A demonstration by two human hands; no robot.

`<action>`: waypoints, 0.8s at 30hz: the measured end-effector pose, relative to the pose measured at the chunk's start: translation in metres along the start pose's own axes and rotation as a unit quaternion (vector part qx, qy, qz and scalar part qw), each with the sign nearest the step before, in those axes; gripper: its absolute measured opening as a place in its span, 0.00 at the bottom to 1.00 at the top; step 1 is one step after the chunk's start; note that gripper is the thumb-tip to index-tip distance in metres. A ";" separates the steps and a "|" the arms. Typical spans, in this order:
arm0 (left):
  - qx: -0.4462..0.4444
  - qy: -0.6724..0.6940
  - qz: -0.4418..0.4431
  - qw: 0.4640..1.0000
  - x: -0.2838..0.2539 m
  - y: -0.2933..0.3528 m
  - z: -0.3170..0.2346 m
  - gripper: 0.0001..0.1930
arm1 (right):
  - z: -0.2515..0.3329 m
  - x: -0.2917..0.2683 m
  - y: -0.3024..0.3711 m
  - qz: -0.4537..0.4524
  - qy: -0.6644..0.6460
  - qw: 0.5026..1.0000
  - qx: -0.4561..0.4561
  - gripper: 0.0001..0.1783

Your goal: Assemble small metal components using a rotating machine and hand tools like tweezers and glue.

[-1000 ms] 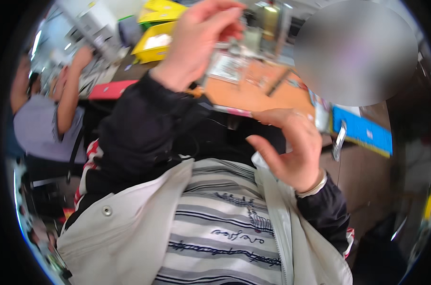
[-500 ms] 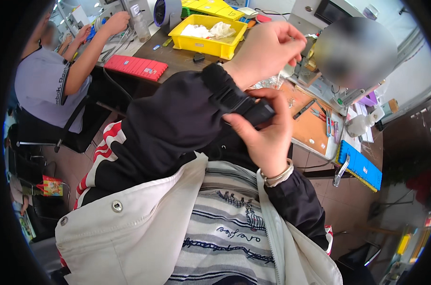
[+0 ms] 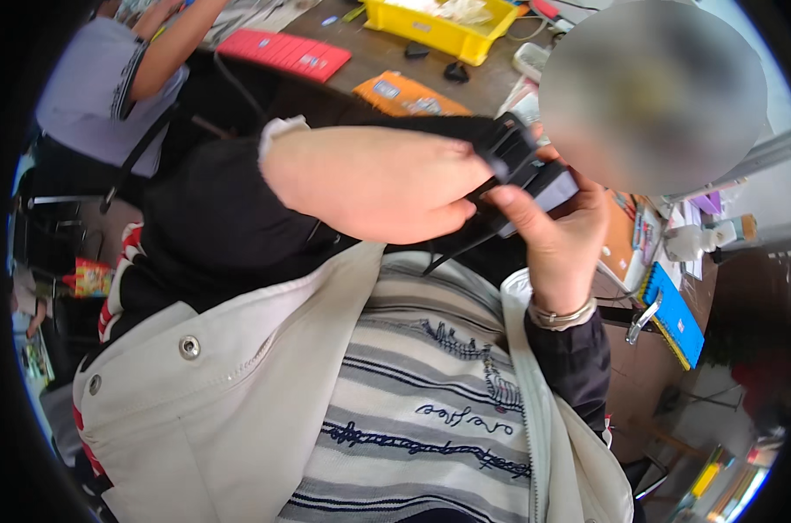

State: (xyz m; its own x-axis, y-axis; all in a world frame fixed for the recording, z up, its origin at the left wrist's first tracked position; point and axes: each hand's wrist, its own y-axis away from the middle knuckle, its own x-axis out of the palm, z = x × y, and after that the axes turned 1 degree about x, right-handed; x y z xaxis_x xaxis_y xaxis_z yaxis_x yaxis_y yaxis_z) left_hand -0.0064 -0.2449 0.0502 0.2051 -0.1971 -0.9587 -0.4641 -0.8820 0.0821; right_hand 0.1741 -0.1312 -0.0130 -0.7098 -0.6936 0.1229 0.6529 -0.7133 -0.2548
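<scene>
The thing in hand is a small black strap (image 3: pixel 509 161) with what looks like a buckle or clip on it, held up close to the chest, well above the counter (image 3: pixel 387 61) and not resting on anything. I'd guess it's light and floppy along the webbing but stiff at the plastic bit, so the hard part is the sensible place to pinch it; the loose tail would just sag. Not fragile, not slippery by the look of it.

Its long axis runs on a slant, from the upper end near the blurred area down and to the left, where a thin dark tail (image 3: pixel 452 248) pokes out below the fist toward the striped jumper (image 3: pixel 430 410).

The left hand (image 3: pixel 387 187) is curled tight around it, knuckles up, sleeve pushed back. The right hand (image 3: pixel 556 231) has fingers closed on the upper end from underneath, with a bracelet (image 3: pixel 561 314) at the wrist. Both are grasping the strap.

Further out, at the counter's far edge, sits a yellow bin (image 3: pixel 448 26), with a red tray (image 3: pixel 282 54) to its left and an orange packet (image 3: pixel 404 96) nearer. A blue notebook (image 3: pixel 674 318) lies off right. Another person in a grey shirt (image 3: pixel 90 83) works at the left end.
</scene>
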 end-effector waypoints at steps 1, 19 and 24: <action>-0.075 0.159 -0.030 0.984 -0.014 0.011 -0.015 0.25 | 0.003 0.001 -0.002 0.003 0.022 0.999 -0.028 0.26; -0.241 0.648 -0.442 0.572 0.096 0.066 0.045 0.19 | -0.021 0.009 -0.020 0.175 0.102 0.979 0.023 0.50; -0.099 0.649 -0.476 0.585 0.068 0.079 0.055 0.23 | 0.073 -0.060 -0.032 0.175 0.021 0.928 -0.328 0.48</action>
State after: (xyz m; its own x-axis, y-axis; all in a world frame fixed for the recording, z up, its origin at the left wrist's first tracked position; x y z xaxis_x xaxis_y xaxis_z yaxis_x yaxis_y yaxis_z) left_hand -0.0765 -0.3040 -0.0234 0.8305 0.3792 0.4081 0.4765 -0.8631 -0.1675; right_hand 0.2154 -0.0737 0.0576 -0.5024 -0.8574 -0.1118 0.5540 -0.2200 -0.8029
